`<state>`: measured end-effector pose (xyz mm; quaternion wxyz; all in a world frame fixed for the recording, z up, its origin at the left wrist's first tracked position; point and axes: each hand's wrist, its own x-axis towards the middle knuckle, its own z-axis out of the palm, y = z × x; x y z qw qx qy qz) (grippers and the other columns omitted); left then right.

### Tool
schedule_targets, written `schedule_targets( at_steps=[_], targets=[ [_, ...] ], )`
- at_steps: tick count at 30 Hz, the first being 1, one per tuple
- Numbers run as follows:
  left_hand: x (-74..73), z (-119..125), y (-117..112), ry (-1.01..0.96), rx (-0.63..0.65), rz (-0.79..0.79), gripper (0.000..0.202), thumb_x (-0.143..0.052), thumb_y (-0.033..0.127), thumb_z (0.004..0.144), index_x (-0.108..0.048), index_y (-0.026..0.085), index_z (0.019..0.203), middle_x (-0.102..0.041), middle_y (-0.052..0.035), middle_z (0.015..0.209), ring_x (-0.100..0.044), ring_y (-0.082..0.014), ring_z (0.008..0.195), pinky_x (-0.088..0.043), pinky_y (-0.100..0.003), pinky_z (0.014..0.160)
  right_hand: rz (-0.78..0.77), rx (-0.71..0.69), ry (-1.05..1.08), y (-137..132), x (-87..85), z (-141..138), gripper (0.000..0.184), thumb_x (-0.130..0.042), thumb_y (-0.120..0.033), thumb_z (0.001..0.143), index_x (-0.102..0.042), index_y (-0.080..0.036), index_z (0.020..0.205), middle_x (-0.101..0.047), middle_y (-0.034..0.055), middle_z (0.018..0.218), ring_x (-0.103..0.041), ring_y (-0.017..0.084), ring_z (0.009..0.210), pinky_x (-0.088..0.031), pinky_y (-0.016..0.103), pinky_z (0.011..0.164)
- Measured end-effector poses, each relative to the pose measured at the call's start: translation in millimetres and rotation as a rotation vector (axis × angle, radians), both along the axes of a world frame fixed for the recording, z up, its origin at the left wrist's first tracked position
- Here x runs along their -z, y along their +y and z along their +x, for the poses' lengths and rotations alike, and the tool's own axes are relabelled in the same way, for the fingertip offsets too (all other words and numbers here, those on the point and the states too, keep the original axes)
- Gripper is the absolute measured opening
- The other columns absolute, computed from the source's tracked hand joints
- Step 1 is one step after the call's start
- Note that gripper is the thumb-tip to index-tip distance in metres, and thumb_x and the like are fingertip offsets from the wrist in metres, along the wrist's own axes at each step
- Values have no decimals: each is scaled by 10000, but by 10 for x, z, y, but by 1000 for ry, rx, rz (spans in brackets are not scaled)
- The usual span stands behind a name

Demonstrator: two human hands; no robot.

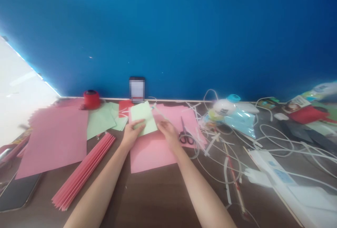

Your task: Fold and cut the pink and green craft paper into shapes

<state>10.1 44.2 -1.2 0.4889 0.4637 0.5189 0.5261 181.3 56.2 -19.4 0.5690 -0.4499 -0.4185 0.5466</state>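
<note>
A light green sheet of paper (pixel 145 114) is held above pink paper sheets (pixel 151 154) on the dark table. My left hand (pixel 133 131) grips its left side, with the thumb lying over the front. At the lower right edge of the green sheet, my right hand (pixel 167 129) has its fingers closed on the paper; its fingertips are partly hidden. Dark-handled scissors (pixel 186 137) rest on the pink paper just right of my right hand. An accordion-folded pink paper (pixel 84 170) lies left of my left forearm.
More pink paper (pixel 58 136) and green paper (pixel 101 119) lie to the left, near a red round container (pixel 91 99) and a phone (pixel 19 191). A screen (pixel 137 89) leans on the blue wall. White cables (pixel 218 172), paper strips and a power strip (pixel 273 172) crowd the right.
</note>
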Motion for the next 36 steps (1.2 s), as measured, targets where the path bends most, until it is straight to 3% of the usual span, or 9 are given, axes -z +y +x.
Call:
schedule_targets(
  at_steps=[5,11,18,26,36],
  targets=[
    [-2,-2,-4,75,-7,22,383,-680,371,635,-679,173,963,-664,-80,1024,-593,-240,957,-449,-343,838,2,-50,-9,19,29,32,282,-706,-379,616,-631,-202,822,-647,17,807,-593,175,792,-449,298,749],
    [94,10,37,94,-46,40,367,-682,362,625,-687,171,939,-688,-69,933,-622,-222,848,-480,-325,757,12,-140,-80,-4,-29,15,237,-712,-353,607,-624,-186,751,-636,8,759,-582,161,747,-445,286,716],
    [98,8,34,85,-40,70,337,-678,351,634,-689,178,923,-676,-71,985,-604,-230,929,-464,-331,809,-9,-133,-11,-35,-47,6,212,-699,-357,598,-607,-191,694,-601,-10,689,-534,135,630,-416,251,591],
    [106,10,35,92,-20,72,336,-674,355,644,-686,177,929,-675,-74,987,-606,-226,920,-467,-329,800,2,-165,-29,-51,-84,23,210,-689,-360,619,-582,-194,689,-552,-23,680,-497,123,642,-387,244,605],
    [14,26,2,33,-7,25,341,-691,362,627,-687,179,915,-672,-76,999,-607,-224,920,-453,-325,817,27,-171,-99,-77,-124,17,225,-629,-416,677,-547,-208,701,-476,-31,648,-431,118,608,-351,243,590]
  ],
)
